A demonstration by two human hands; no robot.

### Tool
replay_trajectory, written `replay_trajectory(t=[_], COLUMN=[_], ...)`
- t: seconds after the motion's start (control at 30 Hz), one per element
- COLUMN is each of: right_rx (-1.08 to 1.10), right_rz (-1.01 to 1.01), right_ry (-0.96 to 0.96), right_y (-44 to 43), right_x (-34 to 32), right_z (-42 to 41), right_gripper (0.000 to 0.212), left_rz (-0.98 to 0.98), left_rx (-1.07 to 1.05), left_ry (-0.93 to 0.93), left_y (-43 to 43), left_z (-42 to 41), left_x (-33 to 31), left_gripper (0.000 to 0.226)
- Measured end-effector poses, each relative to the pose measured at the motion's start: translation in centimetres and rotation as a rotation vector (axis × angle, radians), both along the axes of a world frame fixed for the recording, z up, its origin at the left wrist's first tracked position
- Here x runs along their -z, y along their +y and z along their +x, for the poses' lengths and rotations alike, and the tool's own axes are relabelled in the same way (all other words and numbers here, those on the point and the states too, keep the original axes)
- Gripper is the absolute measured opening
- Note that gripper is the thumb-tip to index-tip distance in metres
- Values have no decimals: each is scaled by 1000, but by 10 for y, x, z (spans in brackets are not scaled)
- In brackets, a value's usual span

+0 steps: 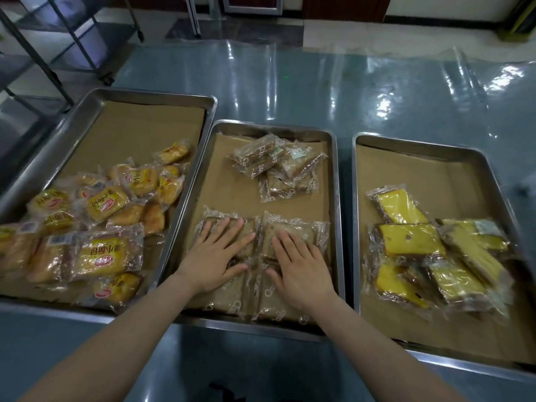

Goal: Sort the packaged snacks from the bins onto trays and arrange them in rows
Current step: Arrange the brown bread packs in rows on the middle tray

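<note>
Three steel trays lined with brown paper stand side by side. In the middle tray (336, 181), several brown cake packets (295, 303) lie flat in rows at the near end. My left hand (216, 255) and my right hand (300, 266) rest palm-down on them, fingers spread, gripping nothing. A loose heap of brown cake packets (278, 166) sits at the tray's far end. The left tray (95, 103) holds a pile of yellow bread packets (104, 204). In the right tray (355, 175) lie yellow-topped cake packets (412, 239), partly overlapping.
The trays sit on a table under glossy clear plastic sheeting (319, 88). A dark metal rack (43, 53) stands beyond the table's far left corner. The far halves of the left and right trays show bare brown paper.
</note>
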State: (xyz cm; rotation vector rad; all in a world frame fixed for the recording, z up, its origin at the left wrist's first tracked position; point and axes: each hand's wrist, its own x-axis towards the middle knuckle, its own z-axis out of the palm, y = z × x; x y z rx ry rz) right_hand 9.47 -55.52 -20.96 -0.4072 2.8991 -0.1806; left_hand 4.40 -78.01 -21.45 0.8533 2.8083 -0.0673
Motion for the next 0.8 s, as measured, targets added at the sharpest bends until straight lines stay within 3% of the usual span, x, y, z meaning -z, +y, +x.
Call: replay_trajectory(t=[0.13, 0.33, 0.53, 0.8], right_rx=[13, 71, -2, 14], right_rz=[-6, 7, 59, 62], right_ry=[15, 23, -19, -74], right_y=[2, 6, 1, 1], right_x=[-5, 0, 5, 3], right_z=[6, 25, 27, 24], right_gripper=[80, 84, 83, 82], left_rz=[72, 105, 41, 35], left_rx=[-39, -457, -353, -318], left_ry=[125, -1, -101, -94], left_y=[7, 3, 1, -1], left_z=[15, 47, 45, 42], left_x=[-12, 1, 8, 6], left_gripper=[72, 78, 87, 88])
